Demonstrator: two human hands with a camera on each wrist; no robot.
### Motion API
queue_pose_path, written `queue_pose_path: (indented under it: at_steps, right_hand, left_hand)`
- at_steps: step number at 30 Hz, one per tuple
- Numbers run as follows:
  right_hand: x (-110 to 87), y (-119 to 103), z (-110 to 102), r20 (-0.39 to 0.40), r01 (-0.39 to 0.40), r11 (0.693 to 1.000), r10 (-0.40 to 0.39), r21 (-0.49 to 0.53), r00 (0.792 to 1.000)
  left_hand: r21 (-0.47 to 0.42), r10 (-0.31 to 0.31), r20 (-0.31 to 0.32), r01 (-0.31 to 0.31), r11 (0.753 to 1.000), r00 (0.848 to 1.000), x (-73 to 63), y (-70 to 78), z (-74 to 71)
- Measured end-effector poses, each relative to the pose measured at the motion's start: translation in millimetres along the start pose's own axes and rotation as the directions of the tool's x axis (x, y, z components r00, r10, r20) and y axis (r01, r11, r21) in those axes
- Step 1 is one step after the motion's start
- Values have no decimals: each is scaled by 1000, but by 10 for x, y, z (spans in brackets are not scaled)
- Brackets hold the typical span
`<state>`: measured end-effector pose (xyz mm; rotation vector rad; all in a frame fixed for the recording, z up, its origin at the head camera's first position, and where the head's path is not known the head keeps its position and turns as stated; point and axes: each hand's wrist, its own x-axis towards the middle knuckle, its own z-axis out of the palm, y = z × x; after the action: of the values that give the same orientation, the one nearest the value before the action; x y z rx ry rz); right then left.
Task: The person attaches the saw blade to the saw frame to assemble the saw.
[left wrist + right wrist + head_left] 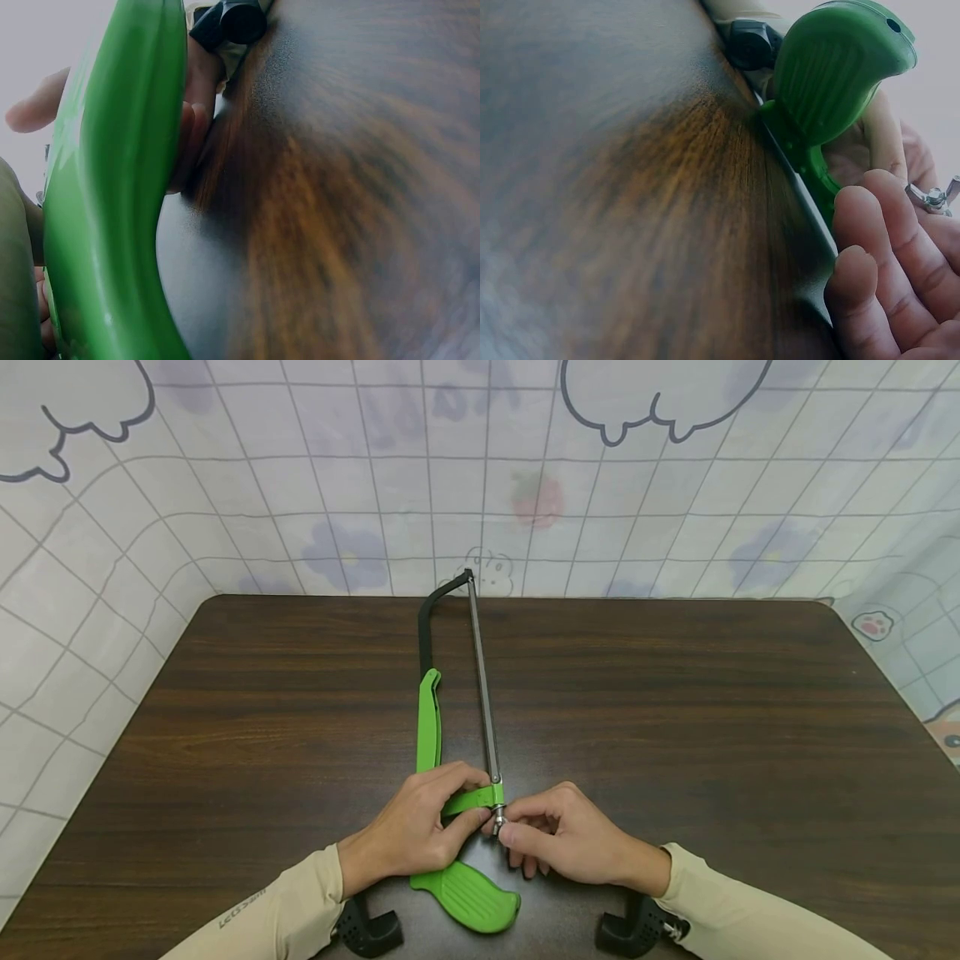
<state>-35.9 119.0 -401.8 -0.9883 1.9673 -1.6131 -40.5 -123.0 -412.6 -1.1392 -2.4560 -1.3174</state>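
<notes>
A hacksaw lies on the table with its green handle [472, 897] toward me and its black frame [426, 635] reaching to the far edge. The grey blade [482, 685] runs along its right side. My left hand [423, 827] grips the green crosspiece [472, 799] at the blade's near end, thumb and fingers on either side. A small metal wing nut [934, 197] sits on the threaded end there, and my right hand [566, 835] pinches it between thumb and forefinger. The other right fingers [859, 217] hang curled below. In the left wrist view, the green handle [127, 172] hides most of the left hand.
The dark wooden table [712, 710] extends on both sides of the saw. A white grid-patterned cloth [645, 535] hangs behind and beside it. Black wrist cameras [369, 931] sit under both sleeves, close to the table's near part.
</notes>
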Motion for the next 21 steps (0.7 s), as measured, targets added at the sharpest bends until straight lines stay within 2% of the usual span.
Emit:
queue_pose_path:
  at_steps: [6, 21]
  right_hand:
    - [20, 3, 10, 2, 66, 998, -66, 3, 998]
    - [15, 0, 0, 5, 54, 998, -54, 30, 999]
  left_hand:
    - [0, 4, 0, -4, 1000, 1000, -2, -5, -1]
    - [17, 9, -5, -9, 1000, 1000, 8, 4, 4]
